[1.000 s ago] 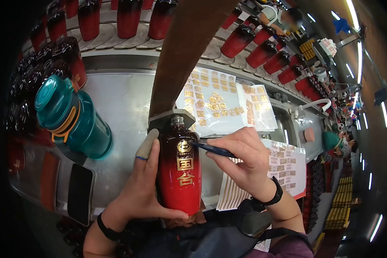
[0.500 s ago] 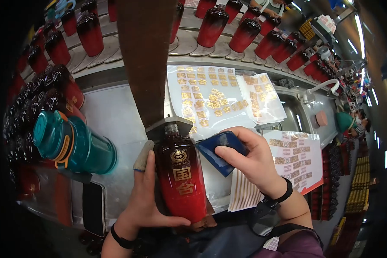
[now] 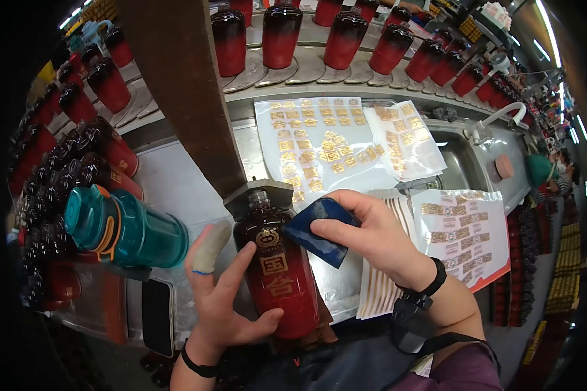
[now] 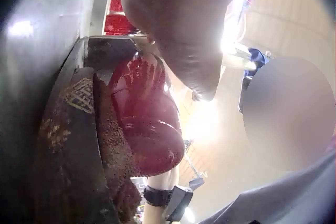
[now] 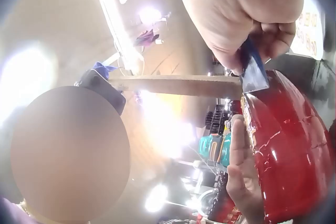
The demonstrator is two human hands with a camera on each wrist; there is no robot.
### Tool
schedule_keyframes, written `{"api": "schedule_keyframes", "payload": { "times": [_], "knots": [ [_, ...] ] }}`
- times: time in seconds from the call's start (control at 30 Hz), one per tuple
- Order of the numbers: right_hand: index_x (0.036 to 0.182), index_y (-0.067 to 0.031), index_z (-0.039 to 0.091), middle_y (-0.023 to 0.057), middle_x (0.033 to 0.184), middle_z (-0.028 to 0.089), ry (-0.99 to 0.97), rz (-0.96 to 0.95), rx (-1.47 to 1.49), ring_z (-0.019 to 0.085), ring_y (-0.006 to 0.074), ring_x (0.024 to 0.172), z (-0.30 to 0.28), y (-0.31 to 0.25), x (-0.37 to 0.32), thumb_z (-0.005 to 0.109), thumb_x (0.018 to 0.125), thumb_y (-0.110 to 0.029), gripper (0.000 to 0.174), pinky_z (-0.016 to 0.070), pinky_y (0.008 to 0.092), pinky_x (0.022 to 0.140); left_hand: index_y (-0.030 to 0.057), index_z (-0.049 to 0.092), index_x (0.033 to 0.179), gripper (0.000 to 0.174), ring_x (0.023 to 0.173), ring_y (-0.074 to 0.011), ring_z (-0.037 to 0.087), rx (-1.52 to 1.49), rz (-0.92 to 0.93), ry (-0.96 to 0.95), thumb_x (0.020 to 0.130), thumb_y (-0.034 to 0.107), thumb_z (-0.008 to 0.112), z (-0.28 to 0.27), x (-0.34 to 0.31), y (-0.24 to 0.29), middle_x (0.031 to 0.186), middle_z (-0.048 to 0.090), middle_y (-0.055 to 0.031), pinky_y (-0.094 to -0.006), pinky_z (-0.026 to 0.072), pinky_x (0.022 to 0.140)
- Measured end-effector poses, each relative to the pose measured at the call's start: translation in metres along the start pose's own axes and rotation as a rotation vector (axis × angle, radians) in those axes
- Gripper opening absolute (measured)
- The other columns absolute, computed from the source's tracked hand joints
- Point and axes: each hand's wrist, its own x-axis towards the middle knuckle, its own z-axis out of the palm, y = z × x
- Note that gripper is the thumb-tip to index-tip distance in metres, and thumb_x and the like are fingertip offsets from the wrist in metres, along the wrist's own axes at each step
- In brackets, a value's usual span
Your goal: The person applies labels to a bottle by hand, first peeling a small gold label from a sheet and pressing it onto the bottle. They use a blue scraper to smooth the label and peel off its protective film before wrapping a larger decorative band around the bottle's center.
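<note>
The red liquor bottle (image 3: 279,280) is lying on the steel bench, its neck resting in a grey metal bracket (image 3: 262,193) at the foot of a wooden post (image 3: 182,91). The left hand (image 3: 223,296) is cradling the bottle from its left side, with the thumb hooking across its lower body, the other fingers lying straight and one covered fingertip sticking up off the glass. The right hand (image 3: 375,238) is pinching a blue scraper card (image 3: 318,231), whose corner is touching the bottle's shoulder beside the gold emblem. A teal flask (image 3: 127,228) is lying left of the bottle, and gold label sheets (image 3: 319,140) are lying beyond its neck
</note>
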Motion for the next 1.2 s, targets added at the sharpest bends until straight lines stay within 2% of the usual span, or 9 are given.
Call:
{"api": "schedule_keyframes", "payload": {
  "times": [0.3,0.37,0.5,0.57,0.77,0.97,1.2],
  "knots": [
    [0.113,0.0004,0.068,-0.0001,0.096,0.070,-0.063,0.079,0.098,0.061,0.0028,0.085,-0.003,-0.003,0.006,0.070,0.095,-0.018,0.026,0.0499,0.0200,0.077,0.0087,0.065,0.131,0.073,0.138,-0.0449,0.035,0.081,0.057,-0.073,0.070,0.044,0.083,-0.001,0.027,0.013,0.147,0.043,-0.0250,-0.0530,0.0289,0.113],
    [0.116,-0.0003,0.066,0.0008,0.101,0.070,-0.110,0.112,0.164,0.063,0.0043,0.090,-0.005,0.000,0.008,0.070,0.094,-0.012,0.025,0.0509,0.0207,0.082,0.0090,0.066,0.130,0.072,0.138,-0.0448,0.035,0.087,0.060,-0.072,0.070,0.043,0.083,0.001,0.027,0.014,0.147,0.043,-0.0245,-0.0531,0.0291,0.113],
    [0.116,0.0000,0.066,0.0020,0.102,0.070,-0.121,0.121,0.211,0.064,0.0051,0.090,-0.006,0.007,0.012,0.070,0.094,-0.011,0.025,0.0516,0.0210,0.082,0.0098,0.066,0.129,0.070,0.138,-0.0449,0.035,0.116,0.070,-0.071,0.070,0.044,0.084,0.001,0.028,0.014,0.147,0.044,-0.0234,-0.0533,0.0299,0.113],
    [0.115,0.0008,0.067,0.0017,0.100,0.071,-0.146,0.091,0.272,0.063,0.0044,0.088,-0.005,0.010,0.013,0.069,0.095,-0.015,0.026,0.0505,0.0206,0.081,0.0102,0.067,0.129,0.070,0.138,-0.0448,0.035,0.120,0.077,-0.067,0.070,0.044,0.084,0.001,0.029,0.014,0.146,0.044,-0.0230,-0.0532,0.0301,0.113],
    [0.115,0.0007,0.067,0.0027,0.101,0.071,-0.117,0.105,0.350,0.064,0.0051,0.088,-0.006,0.017,0.014,0.070,0.094,-0.013,0.025,0.0517,0.0199,0.080,0.0118,0.068,0.128,0.068,0.138,-0.0444,0.035,0.126,0.104,-0.060,0.070,0.044,0.084,0.002,0.031,0.014,0.145,0.046,-0.0227,-0.0531,0.0307,0.112],
    [0.115,-0.0006,0.067,0.0030,0.102,0.071,-0.086,0.098,0.324,0.065,0.0058,0.089,-0.006,0.014,0.011,0.070,0.094,-0.009,0.023,0.0523,0.0201,0.080,0.0113,0.071,0.122,0.060,0.137,-0.0442,0.036,0.151,0.103,-0.017,0.073,0.044,0.081,-0.002,0.028,0.015,0.143,0.048,-0.0231,-0.0524,0.0306,0.112],
    [0.116,-0.0014,0.066,0.0014,0.101,0.071,-0.077,0.095,0.251,0.064,0.0046,0.090,-0.001,0.005,0.008,0.070,0.094,-0.011,0.024,0.0513,0.0201,0.081,0.0098,0.072,0.117,0.055,0.137,-0.0441,0.038,0.171,0.100,0.028,0.075,0.043,0.079,-0.002,0.037,0.017,0.141,0.052,-0.0240,-0.0519,0.0299,0.113]
  ]
}}
